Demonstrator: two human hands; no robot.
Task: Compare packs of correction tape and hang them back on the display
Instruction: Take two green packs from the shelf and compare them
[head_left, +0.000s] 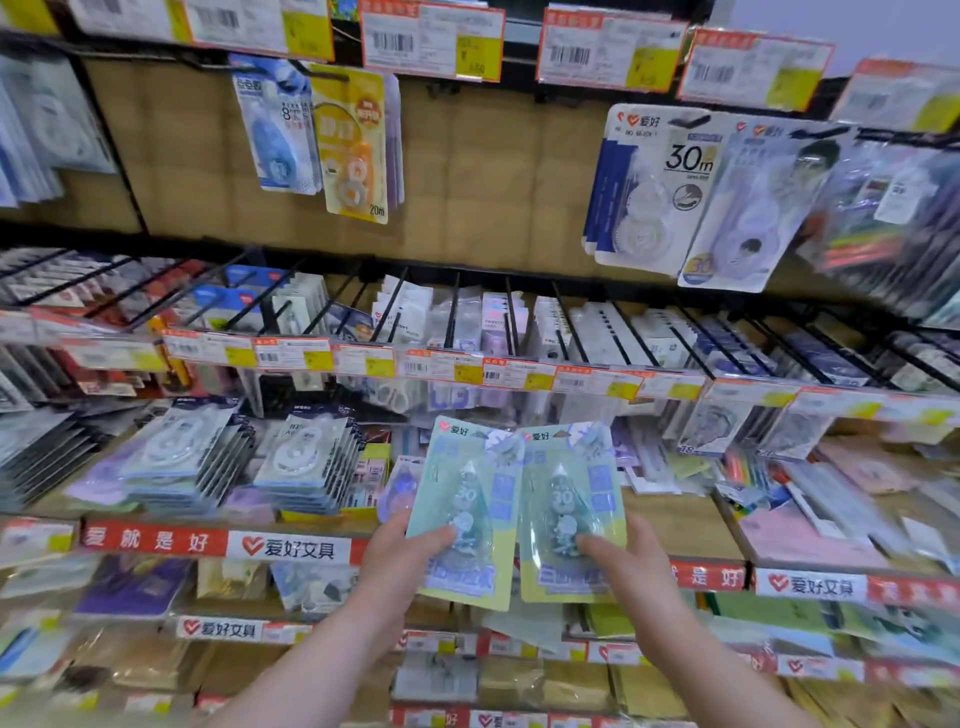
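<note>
I hold two matching green correction-tape packs side by side before a stationery display. My left hand (402, 556) grips the left pack (467, 499) at its lower edge, thumb on the front. My right hand (631, 564) grips the right pack (569, 504) the same way. Both packs are upright, faces toward me, with their inner edges touching or slightly overlapping. Each shows a clear teardrop dispenser marked 30. Black display hooks (511, 317) jut out above the packs, loaded with other packs.
Larger 30 m packs (654, 192) hang at upper right and a yellow 20 m pack (356, 150) at upper left. White tape packs (306, 457) lie stacked on the shelf to the left. Price labels (431, 366) line the hook rail.
</note>
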